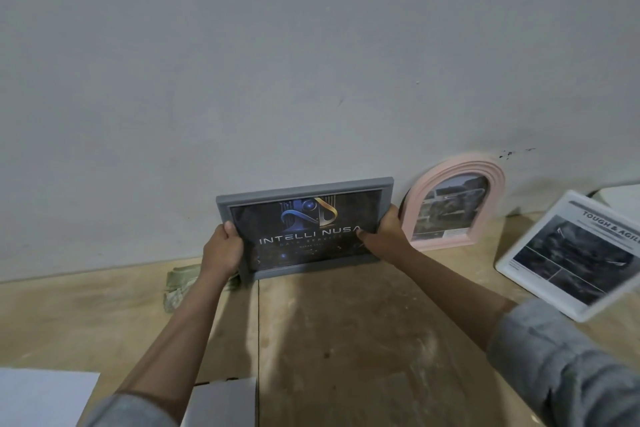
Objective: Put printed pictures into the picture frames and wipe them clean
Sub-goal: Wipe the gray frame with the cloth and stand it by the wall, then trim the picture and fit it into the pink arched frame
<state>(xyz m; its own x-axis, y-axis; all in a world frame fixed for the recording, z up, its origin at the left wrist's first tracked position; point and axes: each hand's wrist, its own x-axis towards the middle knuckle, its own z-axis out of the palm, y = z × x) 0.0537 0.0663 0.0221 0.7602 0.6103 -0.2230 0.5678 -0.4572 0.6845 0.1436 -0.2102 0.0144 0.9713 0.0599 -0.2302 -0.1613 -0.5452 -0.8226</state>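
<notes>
A grey rectangular picture frame (304, 189) stands upright against the wall at the back of the wooden table, with a dark printed picture reading "INTELLI NUSA" inside it. My left hand (223, 248) grips its left edge. My right hand (386, 236) grips its right edge, thumb on the glass. A pink arched frame (491, 177) with a photo in it leans on the wall just to the right. A white frame (512, 253) holding a black-and-white print lies tilted at the far right. A crumpled pale green cloth (178, 282) lies behind my left wrist.
The wooden table (346, 329) has a seam running toward me from the grey frame's left corner. A white sheet (41, 395) lies at the near left, and a grey flat board (221, 402) at the near edge. The plain wall (277, 62) closes the back.
</notes>
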